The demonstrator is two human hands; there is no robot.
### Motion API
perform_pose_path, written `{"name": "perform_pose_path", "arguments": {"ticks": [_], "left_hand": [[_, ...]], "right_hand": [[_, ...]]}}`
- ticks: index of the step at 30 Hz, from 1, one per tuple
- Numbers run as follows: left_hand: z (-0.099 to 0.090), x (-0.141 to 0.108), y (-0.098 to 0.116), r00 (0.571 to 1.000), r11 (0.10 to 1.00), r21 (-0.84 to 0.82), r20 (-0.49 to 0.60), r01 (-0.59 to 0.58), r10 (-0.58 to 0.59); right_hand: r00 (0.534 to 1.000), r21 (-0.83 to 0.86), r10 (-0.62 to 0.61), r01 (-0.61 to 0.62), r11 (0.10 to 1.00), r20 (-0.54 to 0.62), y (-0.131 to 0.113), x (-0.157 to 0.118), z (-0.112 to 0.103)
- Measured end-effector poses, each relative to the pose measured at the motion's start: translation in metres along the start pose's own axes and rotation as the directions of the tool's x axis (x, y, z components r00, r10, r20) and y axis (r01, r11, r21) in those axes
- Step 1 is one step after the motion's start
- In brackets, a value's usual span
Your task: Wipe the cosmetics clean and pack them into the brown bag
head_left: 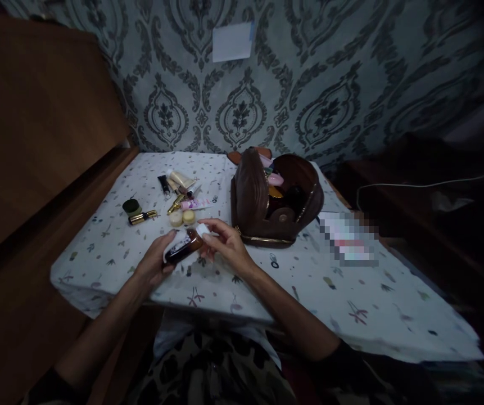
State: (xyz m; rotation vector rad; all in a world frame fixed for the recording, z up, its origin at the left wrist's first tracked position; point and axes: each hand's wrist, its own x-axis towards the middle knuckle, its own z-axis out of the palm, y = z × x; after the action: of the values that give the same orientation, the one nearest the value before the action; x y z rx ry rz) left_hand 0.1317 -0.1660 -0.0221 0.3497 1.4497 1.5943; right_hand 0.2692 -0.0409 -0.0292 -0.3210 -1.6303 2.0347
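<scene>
Brown bottle [184, 247] in grasp of left hand [154, 260], white cap [202, 229] in pinch of right hand [228, 243]

It's dim in here — cool, flat light, palest on the table [402, 304], a faint glint along the dark bottle [182, 251]. The right side sinks into near-black, edges stretch and smear, and coarse pixel blocks [349, 239] mask a patch at right.

Cloth-covered tbl [309, 298] holds brn bag [248, 197], tubes [181, 179], 2 jars [188, 217], poss. lipstick [143, 217].
</scene>
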Motion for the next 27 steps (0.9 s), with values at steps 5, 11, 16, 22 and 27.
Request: {"name": "perform_pose_path", "arguments": {"ticks": [5,11,16,22,27], "left_hand": [[0.009,0.007,0.012,0.973,0.965,-0.198,-0.125,0.17,-0.197],[0.02,0.002,0.009,0.997,0.978,-0.2,-0.052,-0.061,0.051],[0.04,-0.001,0.009,0.962,0.981,0.023,0.198,-0.195,0.187],[0.073,0.009,0.012,0.984,0.997,0.077,0.176,-0.016,0.003],[0.109,0.012,0.024,0.89,0.988,0.129,0.456,-0.088,0.02]], "right_hand": [[0.997,-0.089,-0.072,0.07,0.994,-0.025,-0.007,-0.001,0.002],[0.945,-0.474,-0.326,0.273,0.837,-0.032,-0.035,-0.016,-0.006],[0.883,-0.653,-0.465,0.388,0.65,0.063,-0.069,-0.034,-0.021],[0.822,-0.786,-0.485,0.5,0.363,0.299,-0.113,-0.056,-0.046],[0.811,-0.899,-0.548,0.379,0.221,0.208,-0.166,-0.066,-0.067]]}}
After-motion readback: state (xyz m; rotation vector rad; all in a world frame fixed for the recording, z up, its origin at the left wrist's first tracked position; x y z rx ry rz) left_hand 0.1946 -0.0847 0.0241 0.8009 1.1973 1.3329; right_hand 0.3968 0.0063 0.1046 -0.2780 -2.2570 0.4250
